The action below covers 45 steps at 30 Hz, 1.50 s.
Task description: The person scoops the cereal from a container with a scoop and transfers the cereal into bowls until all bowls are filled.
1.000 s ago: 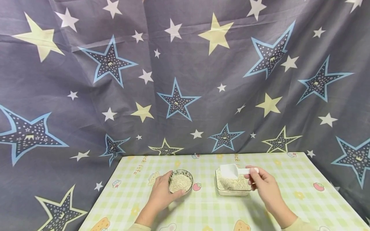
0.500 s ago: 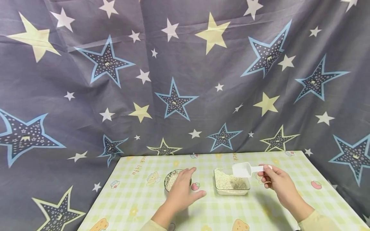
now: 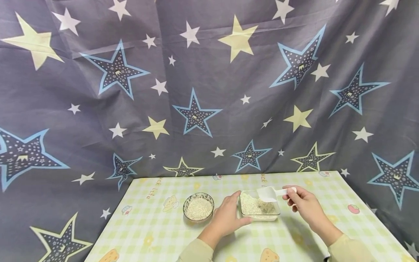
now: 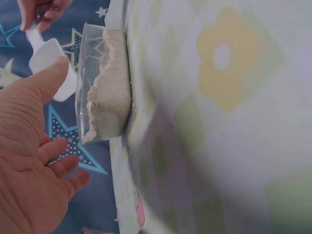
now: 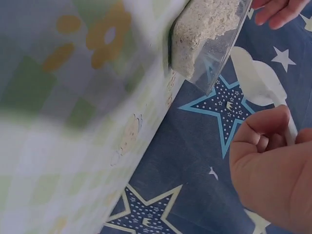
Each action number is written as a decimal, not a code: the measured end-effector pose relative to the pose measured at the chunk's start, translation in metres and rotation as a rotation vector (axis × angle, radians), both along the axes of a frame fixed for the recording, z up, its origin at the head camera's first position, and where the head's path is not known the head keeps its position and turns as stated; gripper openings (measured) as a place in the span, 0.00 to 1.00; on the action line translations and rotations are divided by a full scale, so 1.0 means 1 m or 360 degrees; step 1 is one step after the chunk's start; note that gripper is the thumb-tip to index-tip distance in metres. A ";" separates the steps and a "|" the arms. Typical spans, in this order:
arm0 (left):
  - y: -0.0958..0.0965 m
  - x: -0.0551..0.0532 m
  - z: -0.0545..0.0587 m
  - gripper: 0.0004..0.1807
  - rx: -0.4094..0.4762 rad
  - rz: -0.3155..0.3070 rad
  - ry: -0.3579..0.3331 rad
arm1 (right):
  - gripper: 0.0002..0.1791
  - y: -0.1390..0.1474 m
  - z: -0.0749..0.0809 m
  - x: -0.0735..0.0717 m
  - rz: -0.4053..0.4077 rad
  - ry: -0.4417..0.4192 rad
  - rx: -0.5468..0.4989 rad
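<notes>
My right hand pinches the handle of a white scoop between thumb and fingers. The scoop's bowl hangs over the right part of a clear rectangular glass container, and looks bare inside. Pale, oat-like flakes fill the container unevenly, with a lower, greyish patch at right. At the container's left side is my left hand, thumb and fingers spread; in the left wrist view, I cannot tell whether it touches the glass. Left of that hand stands a round patterned glass bowl holding similar flakes.
A green-and-white checked cloth with printed figures covers the table. Behind its back edge hangs a dark curtain with stars. Bowl and container stand apart near the table's middle.
My left hand has let go of the bowl and moved right to the container. The scoop swung right, away from the container, then came back left over it. The view has shifted slightly.
</notes>
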<state>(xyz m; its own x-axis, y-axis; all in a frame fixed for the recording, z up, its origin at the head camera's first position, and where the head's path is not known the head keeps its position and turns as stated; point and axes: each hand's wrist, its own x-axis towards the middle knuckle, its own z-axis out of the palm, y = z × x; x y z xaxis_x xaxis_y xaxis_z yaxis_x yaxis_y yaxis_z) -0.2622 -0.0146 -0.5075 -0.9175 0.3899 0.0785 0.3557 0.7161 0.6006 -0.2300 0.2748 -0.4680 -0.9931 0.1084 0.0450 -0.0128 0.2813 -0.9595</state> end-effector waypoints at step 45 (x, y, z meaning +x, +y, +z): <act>0.018 -0.022 0.002 0.69 0.0067 0.0219 -0.0201 | 0.20 -0.015 -0.036 -0.030 0.0051 -0.0402 -0.0191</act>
<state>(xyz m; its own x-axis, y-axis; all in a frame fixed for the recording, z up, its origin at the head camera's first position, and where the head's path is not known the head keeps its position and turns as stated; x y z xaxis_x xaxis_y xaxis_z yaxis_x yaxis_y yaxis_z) -0.2844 0.0038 -0.5054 -0.9656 0.2587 -0.0270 0.1760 0.7263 0.6645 -0.2595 0.2597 -0.5040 -0.9743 0.0663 -0.2155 0.2238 0.1691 -0.9599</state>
